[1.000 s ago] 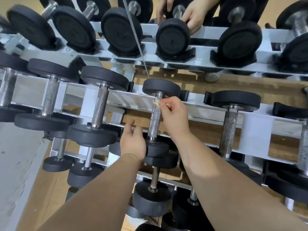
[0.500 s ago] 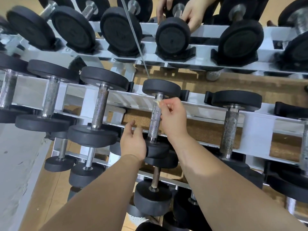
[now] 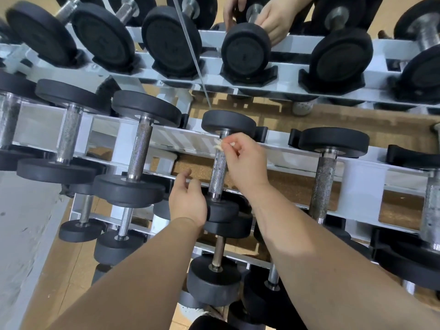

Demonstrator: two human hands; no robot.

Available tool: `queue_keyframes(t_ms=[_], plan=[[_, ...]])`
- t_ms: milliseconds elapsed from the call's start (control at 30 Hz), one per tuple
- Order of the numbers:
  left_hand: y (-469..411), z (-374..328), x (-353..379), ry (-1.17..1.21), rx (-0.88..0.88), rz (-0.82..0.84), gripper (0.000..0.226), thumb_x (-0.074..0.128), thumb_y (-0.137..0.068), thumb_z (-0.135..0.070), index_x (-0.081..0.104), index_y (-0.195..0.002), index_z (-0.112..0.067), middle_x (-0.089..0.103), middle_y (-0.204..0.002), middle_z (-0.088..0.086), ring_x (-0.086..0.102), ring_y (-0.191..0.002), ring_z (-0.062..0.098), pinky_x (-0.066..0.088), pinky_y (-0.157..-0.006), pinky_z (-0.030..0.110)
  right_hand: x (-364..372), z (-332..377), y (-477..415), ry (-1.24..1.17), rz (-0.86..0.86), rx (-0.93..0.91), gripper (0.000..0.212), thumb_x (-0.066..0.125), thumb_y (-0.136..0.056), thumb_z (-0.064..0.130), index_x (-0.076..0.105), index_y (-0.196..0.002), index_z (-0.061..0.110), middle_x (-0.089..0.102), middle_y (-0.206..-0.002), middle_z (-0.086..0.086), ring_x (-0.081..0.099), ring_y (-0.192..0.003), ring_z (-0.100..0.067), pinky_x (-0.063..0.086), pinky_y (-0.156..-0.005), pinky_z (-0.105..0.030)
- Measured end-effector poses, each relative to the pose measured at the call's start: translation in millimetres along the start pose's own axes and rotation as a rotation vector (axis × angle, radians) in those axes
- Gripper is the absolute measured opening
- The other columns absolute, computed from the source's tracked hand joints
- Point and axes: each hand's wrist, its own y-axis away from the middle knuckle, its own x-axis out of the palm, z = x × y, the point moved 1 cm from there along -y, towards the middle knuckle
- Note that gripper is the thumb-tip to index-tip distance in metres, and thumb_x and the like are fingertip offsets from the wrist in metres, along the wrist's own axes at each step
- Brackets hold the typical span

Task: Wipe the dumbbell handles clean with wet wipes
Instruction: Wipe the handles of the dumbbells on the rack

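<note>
Knurled steel dumbbell handle (image 3: 219,171) between 2 black ends on the rack, crumpled pale wipe (image 3: 217,146) against its top

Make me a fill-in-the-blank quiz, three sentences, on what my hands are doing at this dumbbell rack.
1. The right hand pinches a small ____ against the far end of the handle.
2. The left hand sits at the near weight, which is ____ in colour.
3. The rack beneath is painted ____.
Missing words: wipe, black, white.
</note>
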Motion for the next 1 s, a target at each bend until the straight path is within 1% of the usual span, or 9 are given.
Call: queue_keyframes(t_ms=[100, 200, 267, 333, 500, 667, 800, 900, 1000], plan=[[2, 2, 1, -0.026, 0.027, -0.017, 0.052, 0.04, -0.085, -0.037, 0.055, -0.135, -0.033, 0.067, -0.117, 0.017, 0.062, -0.103, 0.04, 0.049, -0.099, 0.051, -3, -10, 10, 0.077, 0.152, -0.097, 0.01, 0.062, -0.094, 0.019, 0.07, -0.094, 0.023, 0.063, -0.079, 0.009, 0.059, -0.076, -0.01, 0.05, -0.071, -0.032], [2, 1, 2, -0.038, 0.04, -0.028, 0.059, 0.036, -0.079, -0.04, 0.056, -0.133, -0.032, 0.067, -0.117, 0.014, 0.061, -0.108, 0.036, 0.047, -0.101, 0.051, -6, -19, 41, 0.211, 0.367, -0.283, 0.01, 0.065, -0.091, 0.018, 0.07, -0.089, 0.026, 0.066, -0.084, 0.011, 0.06, -0.08, -0.011, 0.052, -0.075, -0.038], [3, 1, 3, -0.033, 0.049, -0.034, 0.058, 0.035, -0.078, -0.041, 0.057, -0.131, -0.032, 0.067, -0.117, 0.013, 0.06, -0.108, 0.034, 0.046, -0.101, 0.051, -7, -18, 36, 0.254, 0.393, -0.342, 0.009, 0.063, -0.092, 0.019, 0.071, -0.091, 0.024, 0.068, -0.088, 0.01, 0.061, -0.083, -0.012, 0.052, -0.076, -0.039], [2, 2, 3, -0.033, 0.054, -0.033, 0.058, 0.034, -0.078, -0.042, 0.057, -0.13, -0.033, 0.067, -0.114, 0.013, 0.061, -0.106, 0.033, 0.047, -0.1, 0.051, -5, -10, 20, 0.283, 0.327, -0.357, 0.011, 0.061, -0.095, 0.02, 0.072, -0.095, 0.019, 0.069, -0.087, 0.004, 0.06, -0.082, -0.016, 0.051, -0.076, -0.04], [-3, 9, 4, -0.02, 0.065, -0.025, 0.054, 0.033, -0.077, -0.046, 0.056, -0.126, -0.039, 0.067, -0.116, 0.012, 0.061, -0.108, 0.035, 0.048, -0.1, 0.052, 1, -1, 4, 0.373, 0.161, -0.246, 0.016, 0.057, -0.098, 0.027, 0.072, -0.102, 0.022, 0.068, -0.09, -0.001, 0.06, -0.086, -0.021, 0.049, -0.077, -0.037], [-1, 6, 3, -0.026, 0.101, -0.026, 0.057, 0.033, -0.083, -0.041, 0.057, -0.133, -0.029, 0.064, -0.125, 0.006, 0.054, -0.119, 0.029, 0.04, -0.108, 0.047, -6, -2, 30, 0.387, 0.355, -0.241, 0.017, 0.06, -0.097, 0.019, 0.076, -0.102, 0.02, 0.074, -0.097, 0.002, 0.065, -0.092, -0.016, 0.052, -0.085, -0.033], [2, 0, 3, -0.103, 0.127, 0.009, 0.053, 0.036, -0.092, -0.037, 0.052, -0.14, -0.023, 0.058, -0.136, 0.01, 0.05, -0.125, 0.033, 0.038, -0.109, 0.042, -4, 13, 16, 0.265, 0.341, -0.086, 0.014, 0.064, -0.093, 0.017, 0.073, -0.085, 0.023, 0.054, -0.06, 0.017, 0.051, -0.06, 0.0, 0.042, -0.065, -0.017], [5, -3, 4, -0.272, 0.194, 0.038, 0.05, 0.039, -0.096, -0.036, 0.049, -0.143, -0.025, 0.054, -0.141, 0.012, 0.049, -0.128, 0.033, 0.04, -0.106, 0.042, -5, 18, 8, 0.228, 0.308, 0.017, 0.016, 0.065, -0.087, 0.014, 0.07, -0.078, 0.027, 0.056, -0.059, 0.017, 0.053, -0.057, 0.003, 0.037, -0.057, -0.008], [12, -13, 8, -0.396, 0.435, 0.139, 0.048, 0.041, -0.104, -0.028, 0.038, -0.152, -0.03, 0.046, -0.15, 0.006, 0.041, -0.137, 0.027, 0.035, -0.11, 0.039, -8, 15, 7, 0.168, 0.28, 0.108, 0.02, 0.064, -0.081, 0.012, 0.068, -0.065, 0.025, 0.058, -0.051, 0.014, 0.054, -0.053, 0.0, 0.041, -0.056, -0.015]])
